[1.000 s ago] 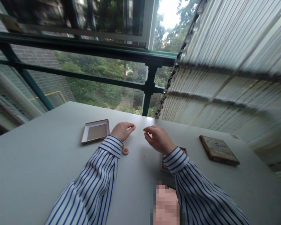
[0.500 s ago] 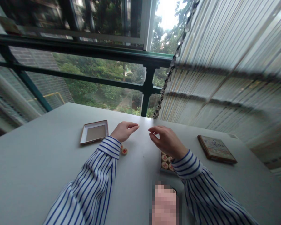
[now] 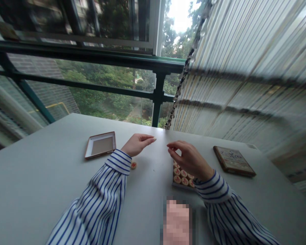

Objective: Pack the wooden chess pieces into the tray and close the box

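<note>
Over the middle of the table, my left hand [image 3: 139, 144] is closed in a pinch pointing right. A small pale spot shows at its fingertips; I cannot tell whether it is a nail or something held. Below its cuff lies a round xiangqi piece [image 3: 134, 165] with a red character, partly covered by the sleeve. My right hand [image 3: 190, 159] is curled, thumb and finger tips close together; whether anything is between them is hidden. Under it sits a tray [image 3: 185, 187] holding rows of pieces with red characters, partly hidden by the hand and wrist.
An open shallow box lid [image 3: 102, 145] lies left of my left hand. At the right rests a flat brown box [image 3: 234, 161] with a printed top. The white table [image 3: 53, 170] meets a window with green rails [image 3: 158, 92]; a bead curtain [image 3: 219, 95] hangs right. Pixelation masks something near the front.
My right hand has moved a little right and down, baring more pieces in the tray. My left fingertips have shifted slightly right. The whole view has shifted slightly.
</note>
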